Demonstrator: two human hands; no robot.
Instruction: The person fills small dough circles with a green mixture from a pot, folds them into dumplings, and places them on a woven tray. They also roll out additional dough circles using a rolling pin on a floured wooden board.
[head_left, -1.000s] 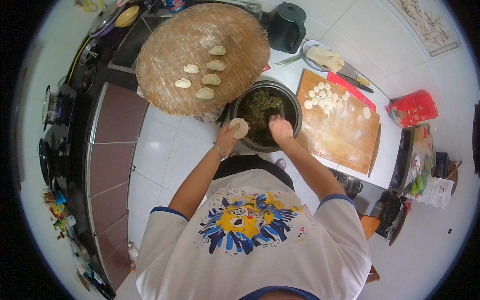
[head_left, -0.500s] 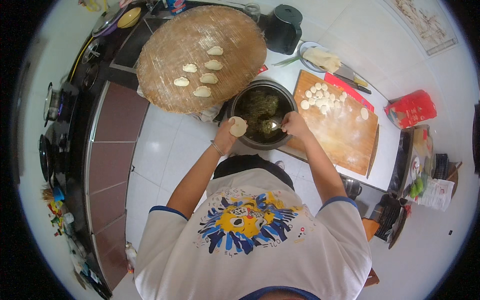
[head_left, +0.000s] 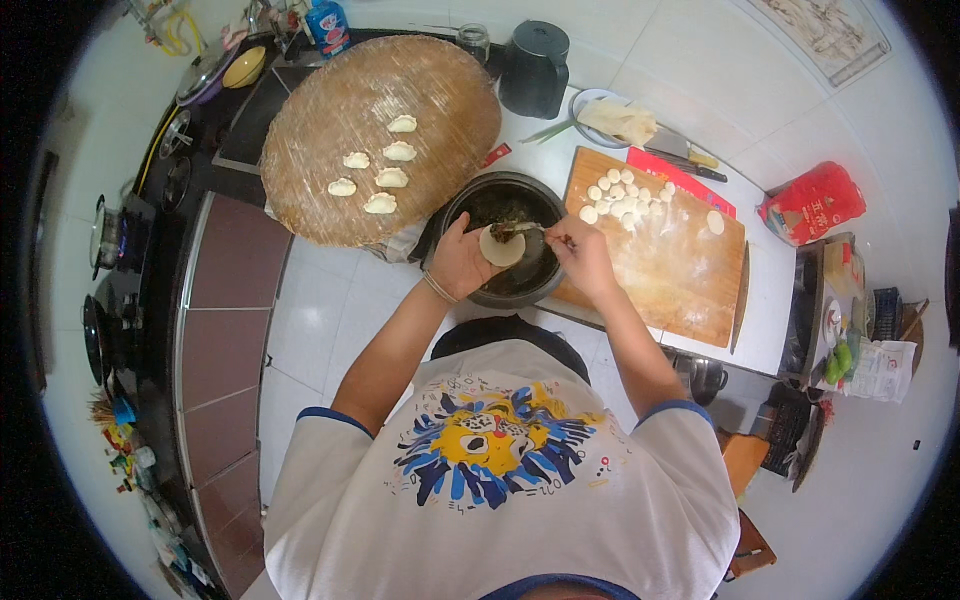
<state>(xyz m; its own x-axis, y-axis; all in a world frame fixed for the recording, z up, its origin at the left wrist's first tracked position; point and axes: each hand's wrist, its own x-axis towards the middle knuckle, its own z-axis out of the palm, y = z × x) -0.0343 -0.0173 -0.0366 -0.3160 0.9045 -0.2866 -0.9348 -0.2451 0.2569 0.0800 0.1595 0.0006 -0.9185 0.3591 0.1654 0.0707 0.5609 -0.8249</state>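
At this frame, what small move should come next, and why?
Probably nudge the dark filling toward the middle of the wrapper with the spoon in the right hand: the filling shows near the wrapper's far edge, by the spoon, while the near part, in the left hand, looks bare.

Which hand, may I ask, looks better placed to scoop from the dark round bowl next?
Probably the right hand: it holds the slim silvery spoon, while the left hand supports the round, pale dough wrapper.

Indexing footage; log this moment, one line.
left hand: holds dough round; right hand: holds spoon at it; filling: at spoon tip; pot: below
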